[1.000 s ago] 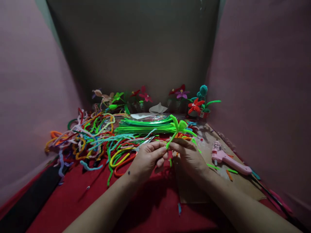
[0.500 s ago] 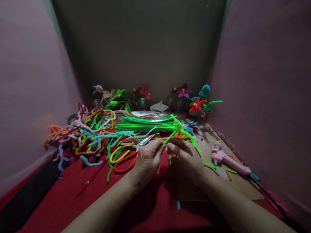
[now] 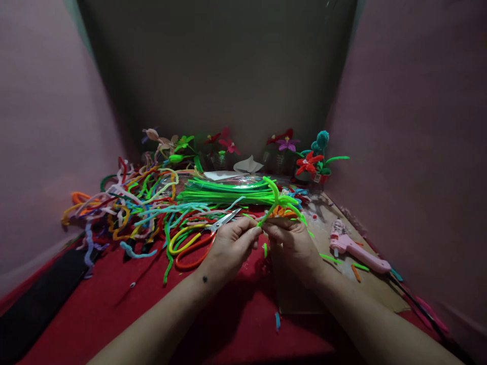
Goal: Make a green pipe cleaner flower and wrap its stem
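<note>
Green piece turned between two hands

Head view: the left hand [image 3: 234, 243] pinches the stem end of the green fuzzy piece [image 3: 275, 196], thumb and finger closed on it. The right hand [image 3: 294, 246] has its fingers bunched beside the stem — whether they grip it, I cannot tell. Since half a second ago the left wrist has rolled outward and the leaves show thinner — likely the stem is being twisted. The scissors [image 3: 213, 230] lie untouched nearby.
</note>
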A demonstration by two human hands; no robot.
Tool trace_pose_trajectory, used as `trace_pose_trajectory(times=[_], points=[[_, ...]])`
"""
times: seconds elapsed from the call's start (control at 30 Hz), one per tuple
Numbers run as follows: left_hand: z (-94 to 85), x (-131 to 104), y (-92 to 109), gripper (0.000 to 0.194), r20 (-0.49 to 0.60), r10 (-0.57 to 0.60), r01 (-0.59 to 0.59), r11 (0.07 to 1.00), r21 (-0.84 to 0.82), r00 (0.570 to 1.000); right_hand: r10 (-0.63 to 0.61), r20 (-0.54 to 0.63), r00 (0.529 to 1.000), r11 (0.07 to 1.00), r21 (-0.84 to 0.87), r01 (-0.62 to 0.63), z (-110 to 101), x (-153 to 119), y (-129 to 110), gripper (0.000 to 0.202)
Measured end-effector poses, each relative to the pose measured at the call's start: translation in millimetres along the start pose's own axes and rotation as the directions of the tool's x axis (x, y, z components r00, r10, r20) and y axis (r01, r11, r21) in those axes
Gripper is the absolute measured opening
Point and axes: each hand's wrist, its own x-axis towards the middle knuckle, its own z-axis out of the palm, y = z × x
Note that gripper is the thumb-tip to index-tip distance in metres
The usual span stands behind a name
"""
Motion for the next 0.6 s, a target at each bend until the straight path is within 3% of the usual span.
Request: trace_pose_trajectory(times=[0.13, 0.3, 0.6], points=[[1.0, 0.7, 2.6, 0.018, -0.012, -0.017, 0.017, 1.000, 0.001, 1.000, 0.025, 0.016, 1.000, 0.998, 0.061, -0.026, 0.8, 0.6, 3.1, 0.013], [-0.2, -2.2, -0.6, 0.012, -0.006, 0.180, -0.176, 0.967, 0.186, 0.984, 0.081, -0.028, 0.996, 0.974, 0.215, -0.073, 2.1, -0.1, 7.4, 0.005], [1.1, -2.4, -14.8, 0.019, 0.069, 0.489, -0.434, 0.690, 0.579, 0.870, 0.070, -0.054, 0.996, 0.956, 0.289, -0.052, 3.1, -0.5, 16.6, 0.003]])
